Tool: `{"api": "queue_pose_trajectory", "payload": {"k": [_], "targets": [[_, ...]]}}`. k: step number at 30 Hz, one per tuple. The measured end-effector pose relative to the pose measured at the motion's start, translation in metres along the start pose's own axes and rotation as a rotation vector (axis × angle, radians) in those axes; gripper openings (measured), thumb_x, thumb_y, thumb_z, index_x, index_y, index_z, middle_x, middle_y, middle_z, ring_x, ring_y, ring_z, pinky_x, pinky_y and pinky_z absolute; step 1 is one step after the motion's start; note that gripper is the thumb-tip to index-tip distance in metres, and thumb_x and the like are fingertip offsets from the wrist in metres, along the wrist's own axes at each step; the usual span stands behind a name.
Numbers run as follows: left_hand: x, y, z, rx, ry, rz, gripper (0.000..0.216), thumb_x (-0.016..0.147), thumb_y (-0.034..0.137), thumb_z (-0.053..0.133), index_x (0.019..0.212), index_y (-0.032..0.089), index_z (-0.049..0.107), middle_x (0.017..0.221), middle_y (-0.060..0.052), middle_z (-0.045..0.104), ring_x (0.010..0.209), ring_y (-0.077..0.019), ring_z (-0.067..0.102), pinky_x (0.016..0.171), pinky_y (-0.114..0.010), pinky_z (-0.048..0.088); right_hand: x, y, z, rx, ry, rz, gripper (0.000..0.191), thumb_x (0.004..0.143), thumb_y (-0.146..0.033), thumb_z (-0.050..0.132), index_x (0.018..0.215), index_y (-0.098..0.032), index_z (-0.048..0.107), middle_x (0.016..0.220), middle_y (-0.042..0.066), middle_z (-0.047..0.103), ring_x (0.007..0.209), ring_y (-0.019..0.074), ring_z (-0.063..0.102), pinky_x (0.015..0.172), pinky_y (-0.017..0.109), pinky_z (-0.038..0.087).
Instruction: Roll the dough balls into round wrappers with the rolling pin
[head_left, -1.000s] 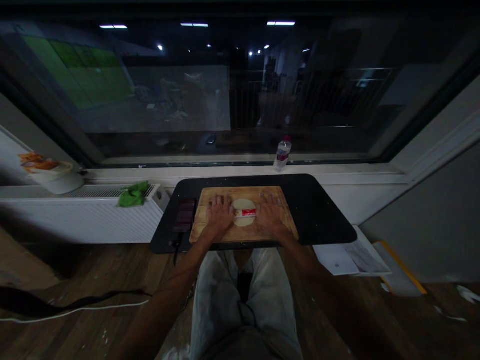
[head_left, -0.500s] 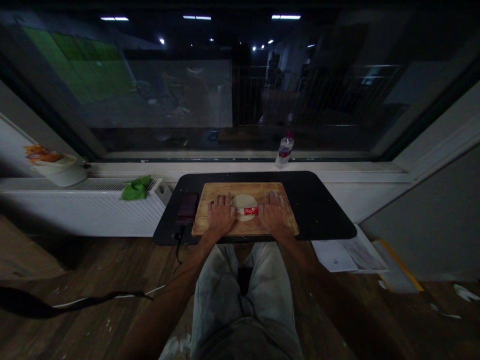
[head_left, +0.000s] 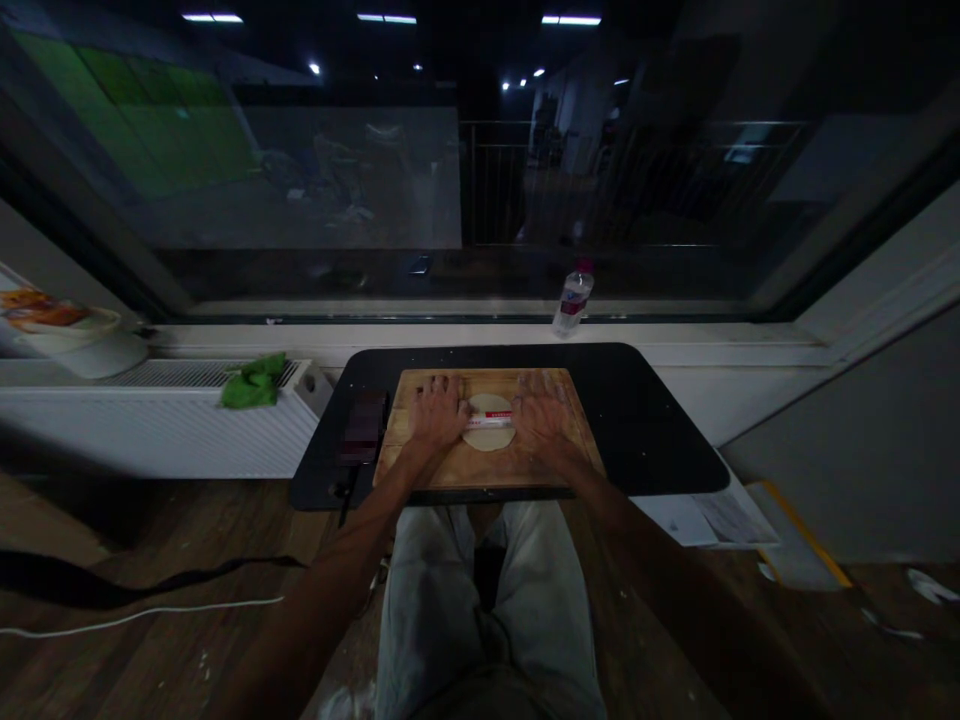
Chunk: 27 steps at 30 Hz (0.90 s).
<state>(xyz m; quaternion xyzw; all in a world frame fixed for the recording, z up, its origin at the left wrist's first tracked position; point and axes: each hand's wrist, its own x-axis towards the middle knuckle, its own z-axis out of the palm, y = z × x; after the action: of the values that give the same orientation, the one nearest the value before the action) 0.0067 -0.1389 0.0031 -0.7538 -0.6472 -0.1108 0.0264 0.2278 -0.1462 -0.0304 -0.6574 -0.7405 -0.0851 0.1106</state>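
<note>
Laying the left hand [head_left: 439,408] and right hand [head_left: 540,408] palm down over opposite ends of a rolling pin [head_left: 490,420] with red-and-white print, and opening both flat, with fingers stretched forward. Hiding the pin's ends this way, making any curl of the thumbs beneath impossible to tell. Resting the pin crosswise over a pale round dough sheet [head_left: 487,440], between the hands near the middle of a wooden cutting board [head_left: 469,477]. Sitting with legs in pale trousers [head_left: 427,610] partly under the black surface [head_left: 645,430] bearing the board. Having a dark flat object [head_left: 364,428], too blurred to name, just beside the board's left edge. Facing a wide window [head_left: 420,200], with a pink-capped bottle [head_left: 573,302] standing on the sill [head_left: 420,342]. Seeing, farther left, a green cloth [head_left: 255,384] draped over a white radiator [head_left: 202,435], and, low on the right, papers [head_left: 701,520] below the surface.
</note>
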Motion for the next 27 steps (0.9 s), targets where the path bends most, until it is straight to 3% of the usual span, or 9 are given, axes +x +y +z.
{"api": "queue_pose_trajectory", "payload": {"k": [6, 13, 20, 27], "targets": [[0.022, -0.004, 0.0, -0.036, -0.017, 0.001, 0.06, 0.109, 0.031, 0.048, 0.167, 0.018, 0.056, 0.16, -0.02, 0.065, 0.148, -0.0394, 0.057, 0.122, -0.059, 0.046, 0.024, -0.008, -0.019, 0.058, -0.053, 0.094, 0.06, 0.116, -0.032, 0.035, 0.169, -0.019, 0.059, 0.173, 0.014, 0.059, 0.168, 0.0352, 0.04, 0.138, 0.058, 0.025], [0.049, -0.011, 0.007, -0.064, -0.032, 0.008, 0.052, 0.111, 0.031, 0.046, 0.158, 0.019, 0.063, 0.156, -0.02, 0.064, 0.146, -0.0391, 0.056, 0.118, -0.056, 0.052, 0.043, -0.008, -0.022, 0.091, -0.09, 0.162, 0.061, 0.119, -0.038, 0.029, 0.172, -0.021, 0.056, 0.174, 0.014, 0.058, 0.166, 0.035, 0.042, 0.135, 0.058, 0.028], [0.073, -0.015, 0.011, -0.062, -0.033, 0.02, 0.048, 0.112, 0.031, 0.046, 0.156, 0.021, 0.064, 0.156, -0.019, 0.063, 0.146, -0.0383, 0.055, 0.119, -0.057, 0.051, 0.065, -0.008, -0.031, 0.124, -0.096, 0.153, 0.059, 0.121, -0.04, 0.026, 0.161, -0.019, 0.065, 0.154, 0.018, 0.072, 0.145, 0.0344, 0.058, 0.123, 0.052, 0.039], [0.085, -0.014, 0.008, -0.062, -0.052, 0.018, 0.04, 0.113, 0.028, 0.044, 0.144, 0.019, 0.067, 0.154, -0.02, 0.064, 0.147, -0.0367, 0.054, 0.118, -0.056, 0.053, 0.078, -0.009, -0.034, 0.105, -0.092, 0.188, 0.056, 0.122, -0.039, 0.026, 0.15, -0.017, 0.07, 0.144, 0.02, 0.075, 0.137, 0.034, 0.06, 0.114, 0.047, 0.043]]}}
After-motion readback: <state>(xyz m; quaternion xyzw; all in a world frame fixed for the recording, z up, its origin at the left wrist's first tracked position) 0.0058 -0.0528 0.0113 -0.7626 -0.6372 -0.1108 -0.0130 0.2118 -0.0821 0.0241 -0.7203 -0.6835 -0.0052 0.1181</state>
